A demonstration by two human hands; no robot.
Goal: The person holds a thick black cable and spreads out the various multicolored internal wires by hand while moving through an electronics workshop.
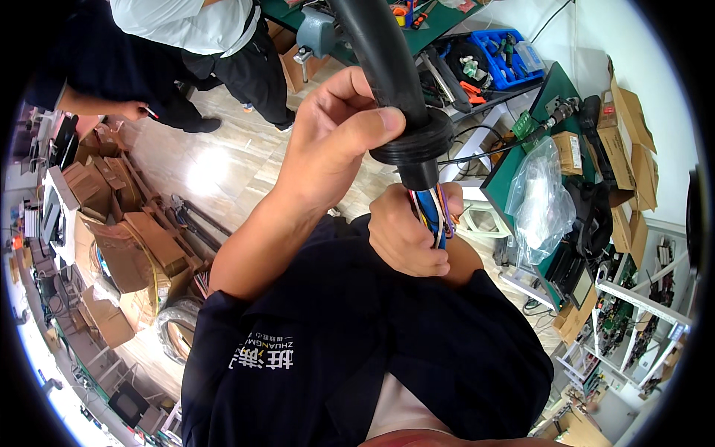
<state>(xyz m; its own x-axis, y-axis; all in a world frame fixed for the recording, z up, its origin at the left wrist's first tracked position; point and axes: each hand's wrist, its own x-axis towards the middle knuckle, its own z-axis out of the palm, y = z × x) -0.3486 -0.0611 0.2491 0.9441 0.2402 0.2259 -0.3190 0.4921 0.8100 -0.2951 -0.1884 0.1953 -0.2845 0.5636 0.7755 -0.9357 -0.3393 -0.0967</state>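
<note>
My left hand [335, 141] grips a thick black cable [383, 52] at a ribbed black rubber grommet [413, 145], thumb lying along the cable just above the ring. Below the grommet a short black sleeve [418, 174] ends in a bundle of coloured wires [430, 205], blue, white, purple, yellow and others. My right hand [406, 235] is closed round these wires beneath the sleeve, fingers curled toward me. The cable runs up out of view past the upper edge.
Two people [208, 30] stand at upper left. Cardboard boxes [153, 246] are piled left; a bench vise [313, 33], blue tool bin [506, 56] and green workbench [503, 186] with plastic bag [540, 201] lie ahead and right. A white metal rack [640, 298] stands at right.
</note>
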